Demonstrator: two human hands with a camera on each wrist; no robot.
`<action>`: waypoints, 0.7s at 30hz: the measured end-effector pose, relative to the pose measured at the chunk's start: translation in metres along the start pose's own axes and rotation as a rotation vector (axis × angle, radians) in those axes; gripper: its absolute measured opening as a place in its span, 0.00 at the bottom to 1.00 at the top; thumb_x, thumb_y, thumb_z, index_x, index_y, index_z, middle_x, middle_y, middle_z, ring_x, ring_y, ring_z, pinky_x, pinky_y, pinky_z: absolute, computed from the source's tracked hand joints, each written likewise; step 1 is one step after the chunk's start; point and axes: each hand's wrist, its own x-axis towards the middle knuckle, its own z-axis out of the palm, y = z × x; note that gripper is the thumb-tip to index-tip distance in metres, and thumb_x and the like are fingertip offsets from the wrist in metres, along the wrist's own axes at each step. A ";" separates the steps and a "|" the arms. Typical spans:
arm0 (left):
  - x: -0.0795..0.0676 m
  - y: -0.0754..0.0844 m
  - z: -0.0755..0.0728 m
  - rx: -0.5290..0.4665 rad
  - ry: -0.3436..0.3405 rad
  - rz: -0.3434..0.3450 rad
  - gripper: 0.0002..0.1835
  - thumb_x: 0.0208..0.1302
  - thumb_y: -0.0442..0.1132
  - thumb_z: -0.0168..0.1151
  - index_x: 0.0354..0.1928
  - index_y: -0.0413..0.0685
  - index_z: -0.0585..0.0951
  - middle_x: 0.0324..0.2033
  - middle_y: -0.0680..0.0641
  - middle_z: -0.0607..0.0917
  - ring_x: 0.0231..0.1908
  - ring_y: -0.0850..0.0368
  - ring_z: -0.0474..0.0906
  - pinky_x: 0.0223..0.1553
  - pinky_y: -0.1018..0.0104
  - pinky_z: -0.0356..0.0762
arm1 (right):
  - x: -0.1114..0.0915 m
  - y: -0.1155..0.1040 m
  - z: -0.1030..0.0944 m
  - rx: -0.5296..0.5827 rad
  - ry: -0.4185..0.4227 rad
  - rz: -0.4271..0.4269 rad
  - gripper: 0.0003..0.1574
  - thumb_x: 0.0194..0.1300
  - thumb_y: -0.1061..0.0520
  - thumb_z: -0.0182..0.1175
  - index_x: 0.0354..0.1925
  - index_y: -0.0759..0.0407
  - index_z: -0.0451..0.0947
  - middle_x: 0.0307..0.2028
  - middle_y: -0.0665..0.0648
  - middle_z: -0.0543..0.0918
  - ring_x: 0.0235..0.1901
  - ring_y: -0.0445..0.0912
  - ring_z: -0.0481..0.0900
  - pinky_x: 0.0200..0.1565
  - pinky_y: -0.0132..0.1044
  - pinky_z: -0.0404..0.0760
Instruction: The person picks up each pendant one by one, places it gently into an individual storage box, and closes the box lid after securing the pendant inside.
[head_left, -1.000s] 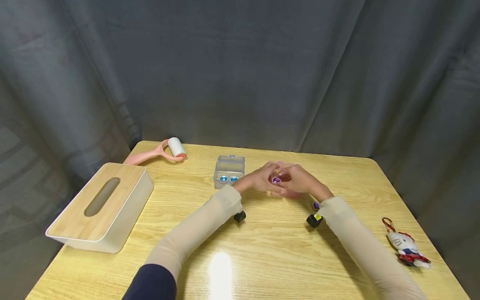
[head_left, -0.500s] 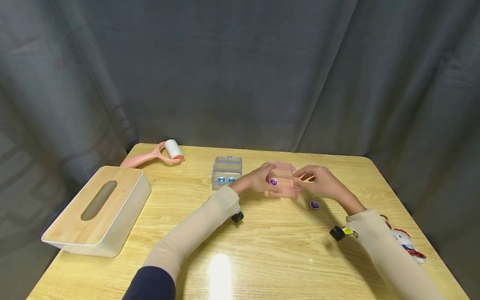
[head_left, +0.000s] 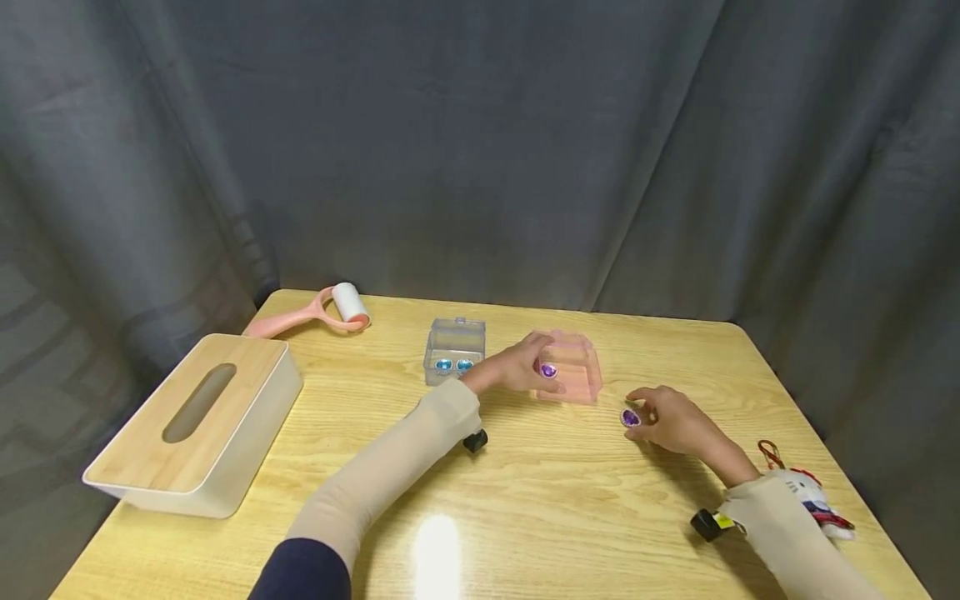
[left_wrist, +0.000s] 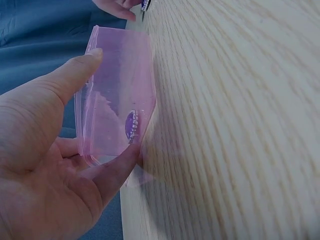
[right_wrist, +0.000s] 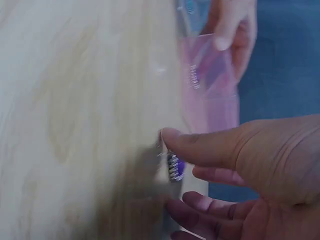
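My left hand [head_left: 521,364] grips the left end of an open clear pink plastic box [head_left: 581,385], thumb on one side and fingers on the other. Inside lies an oval purple gem with a sparkling rim [left_wrist: 131,125], close to the fingertips. To the right of the box, a second purple gem [head_left: 630,418] of the same look lies on the table. The thumb and fingers of my right hand [head_left: 672,421] are spread on either side of this gem, with gaps showing around it in the right wrist view.
Left of the pink box stands an open clear box [head_left: 457,337] with two blue gems [head_left: 444,365]. A pink-handled lint roller [head_left: 315,312] and a tissue box with a wooden lid [head_left: 198,417] are at the left. A plush cat charm [head_left: 813,500] lies near my right forearm.
My right hand has left the pink box, moving right and toward me to the loose purple gem. The other purple gem sits in the box, which my left hand keeps holding.
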 end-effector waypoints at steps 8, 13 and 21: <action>0.001 0.001 -0.001 0.012 0.000 0.016 0.53 0.65 0.55 0.71 0.82 0.45 0.51 0.81 0.47 0.52 0.55 0.54 0.75 0.62 0.60 0.76 | 0.003 0.005 0.004 0.026 0.022 -0.005 0.20 0.62 0.55 0.74 0.48 0.65 0.83 0.30 0.53 0.79 0.29 0.43 0.69 0.30 0.34 0.69; 0.000 0.002 -0.001 0.011 0.008 0.022 0.52 0.66 0.54 0.70 0.81 0.43 0.51 0.81 0.46 0.52 0.51 0.56 0.76 0.59 0.60 0.76 | 0.004 0.005 0.004 0.051 0.020 0.040 0.15 0.63 0.53 0.73 0.40 0.63 0.83 0.28 0.52 0.79 0.27 0.42 0.71 0.28 0.32 0.69; 0.000 0.002 -0.001 0.032 0.019 0.006 0.53 0.65 0.55 0.71 0.82 0.45 0.52 0.81 0.46 0.53 0.57 0.54 0.75 0.65 0.59 0.74 | 0.004 -0.003 0.003 0.058 0.021 0.092 0.16 0.59 0.53 0.74 0.36 0.63 0.81 0.29 0.53 0.81 0.28 0.43 0.73 0.29 0.32 0.72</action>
